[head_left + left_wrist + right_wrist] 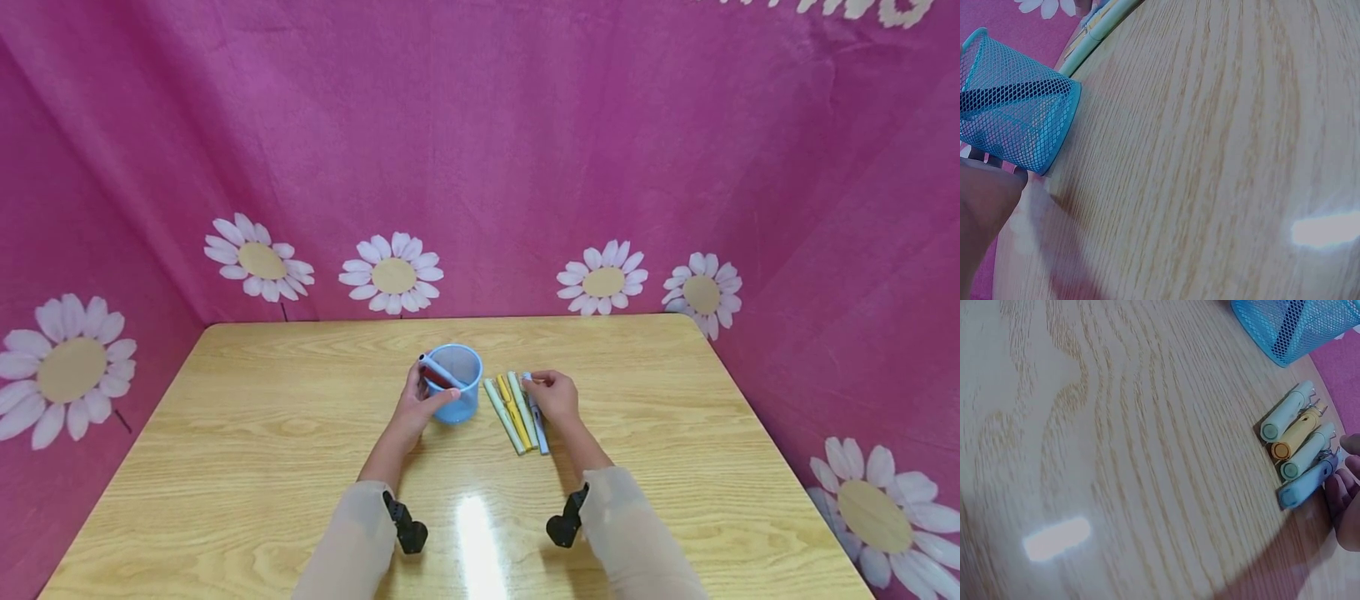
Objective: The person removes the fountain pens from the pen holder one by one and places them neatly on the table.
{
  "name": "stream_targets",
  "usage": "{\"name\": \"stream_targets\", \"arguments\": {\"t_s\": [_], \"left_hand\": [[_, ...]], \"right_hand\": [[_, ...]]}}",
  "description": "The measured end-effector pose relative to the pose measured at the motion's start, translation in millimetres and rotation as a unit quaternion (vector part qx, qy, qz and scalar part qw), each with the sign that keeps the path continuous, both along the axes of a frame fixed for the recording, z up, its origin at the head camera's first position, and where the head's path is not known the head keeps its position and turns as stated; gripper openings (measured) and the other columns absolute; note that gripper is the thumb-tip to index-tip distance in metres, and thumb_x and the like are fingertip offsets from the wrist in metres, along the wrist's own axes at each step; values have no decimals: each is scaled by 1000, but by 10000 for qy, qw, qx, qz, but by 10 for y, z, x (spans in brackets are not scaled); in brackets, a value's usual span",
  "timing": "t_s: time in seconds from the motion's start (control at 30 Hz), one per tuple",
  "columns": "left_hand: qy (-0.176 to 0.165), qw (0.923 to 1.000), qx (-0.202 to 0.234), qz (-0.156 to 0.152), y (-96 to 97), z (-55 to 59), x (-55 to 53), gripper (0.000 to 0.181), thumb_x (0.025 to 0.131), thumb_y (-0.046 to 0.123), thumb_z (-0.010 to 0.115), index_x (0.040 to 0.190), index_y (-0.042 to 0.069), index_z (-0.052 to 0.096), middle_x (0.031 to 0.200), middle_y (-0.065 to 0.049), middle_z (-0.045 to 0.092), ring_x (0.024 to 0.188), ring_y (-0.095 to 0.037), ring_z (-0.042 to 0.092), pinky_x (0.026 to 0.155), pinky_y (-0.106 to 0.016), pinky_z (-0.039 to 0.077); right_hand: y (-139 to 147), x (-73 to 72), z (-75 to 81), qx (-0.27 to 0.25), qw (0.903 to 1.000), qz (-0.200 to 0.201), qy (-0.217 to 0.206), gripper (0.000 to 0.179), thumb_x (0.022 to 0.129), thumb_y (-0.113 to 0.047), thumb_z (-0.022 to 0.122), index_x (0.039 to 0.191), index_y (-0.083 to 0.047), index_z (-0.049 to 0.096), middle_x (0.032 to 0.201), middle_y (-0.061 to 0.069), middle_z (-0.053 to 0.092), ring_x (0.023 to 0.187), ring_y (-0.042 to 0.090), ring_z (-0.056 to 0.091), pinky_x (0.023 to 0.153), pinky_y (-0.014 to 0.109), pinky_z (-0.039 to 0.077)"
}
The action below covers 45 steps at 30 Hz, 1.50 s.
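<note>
A light blue mesh pen cup (465, 403) stands on the table, and my left hand (414, 410) grips its left side with the thumb across the front. Inside the cup leans a pale pen (444, 372); through the mesh in the left wrist view it looks dark. To the cup's right lie a green pen (504, 417), a yellow pen (514, 412), a second green pen (522, 408) and a blue pen (1305, 486), side by side. At the blue pen's far end, the thumb and fingers of my right hand (557, 397) pinch it.
The wooden table (247, 433) reaches back to a pink curtain (487, 167) printed with white daisies, which also hangs at both sides. A bright light reflection (480, 542) shows near the front. Each wrist carries a small black camera (408, 529).
</note>
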State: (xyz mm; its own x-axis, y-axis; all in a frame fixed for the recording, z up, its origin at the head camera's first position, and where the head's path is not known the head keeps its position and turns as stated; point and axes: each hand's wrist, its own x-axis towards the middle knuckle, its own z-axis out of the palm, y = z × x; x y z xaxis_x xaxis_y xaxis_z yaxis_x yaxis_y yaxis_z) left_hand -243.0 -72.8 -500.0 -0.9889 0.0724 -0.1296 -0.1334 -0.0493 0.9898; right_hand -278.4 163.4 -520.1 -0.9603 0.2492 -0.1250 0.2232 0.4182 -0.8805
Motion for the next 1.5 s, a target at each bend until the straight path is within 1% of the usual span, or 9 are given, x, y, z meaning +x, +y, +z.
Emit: {"name": "stream_targets", "arguments": {"t_s": [0.23,0.47,0.67,0.73,0.9,0.97,1.17,1.33,1.5], "left_hand": [[-160,9997,-158,-76,-16,11,-4,92,81,26,72,150,24,11,159,-7,9,147,-28,6,119,-47,11],[-170,9997,-177,-71,-17,9,2,93,81,26,72,150,23,10,158,-7,10,147,-28,7,119,-46,11],[-106,9998,-139,-94,-13,18,15,91,81,25,71,150,23,12,158,-8,11,146,-29,7,118,-48,11],[-145,9998,-94,-140,-16,90,46,90,82,22,70,150,22,11,158,-9,10,146,-30,6,118,-49,11],[-93,9999,-22,-115,-18,67,27,88,82,21,70,150,22,14,158,-9,12,146,-29,7,119,-47,10],[-23,10000,5,-53,-16,-16,-9,89,81,22,72,149,24,15,158,-8,14,146,-28,9,119,-46,11],[-15,10000,-1,-42,-10,-13,-6,89,80,21,72,149,24,16,157,-8,16,146,-28,10,119,-47,11],[-31,10000,16,-32,-7,-8,-2,87,80,22,72,148,25,18,156,-7,18,146,-27,11,119,-47,12],[76,10000,7,-37,-6,-10,-3,86,81,20,71,148,22,18,156,-11,20,145,-29,13,118,-48,12]], "right_hand": [[19,-4,76,28,9999,151,16,30,82,-23,69,105,-3,67,80,3,55,69,11,49,56,19,41],[26,-11,161,27,9994,304,142,30,83,-20,68,107,-2,66,79,3,52,63,10,45,51,20,39],[4,-9,268,195,9973,493,514,32,82,-19,68,107,1,66,81,7,58,70,11,50,57,19,42],[-16,2,324,191,9963,564,612,32,82,-18,68,108,1,66,85,10,61,74,13,53,59,18,43],[-85,30,460,70,9949,694,730,31,83,-17,68,109,1,66,90,14,63,79,17,57,61,18,44],[-113,35,503,61,9940,748,795,31,83,-17,68,109,1,66,90,14,64,81,18,58,62,18,45],[-205,42,611,-14,9914,953,900,32,84,-17,68,110,2,65,93,15,64,88,25,60,65,18,46],[-297,60,686,-105,9902,1086,868,33,84,-18,68,112,-1,65,94,13,63,88,22,59,67,19,47],[-390,81,741,-14,9870,1198,1071,30,84,-17,69,109,-2,66,92,14,65,84,21,60,65,19,48]]}}
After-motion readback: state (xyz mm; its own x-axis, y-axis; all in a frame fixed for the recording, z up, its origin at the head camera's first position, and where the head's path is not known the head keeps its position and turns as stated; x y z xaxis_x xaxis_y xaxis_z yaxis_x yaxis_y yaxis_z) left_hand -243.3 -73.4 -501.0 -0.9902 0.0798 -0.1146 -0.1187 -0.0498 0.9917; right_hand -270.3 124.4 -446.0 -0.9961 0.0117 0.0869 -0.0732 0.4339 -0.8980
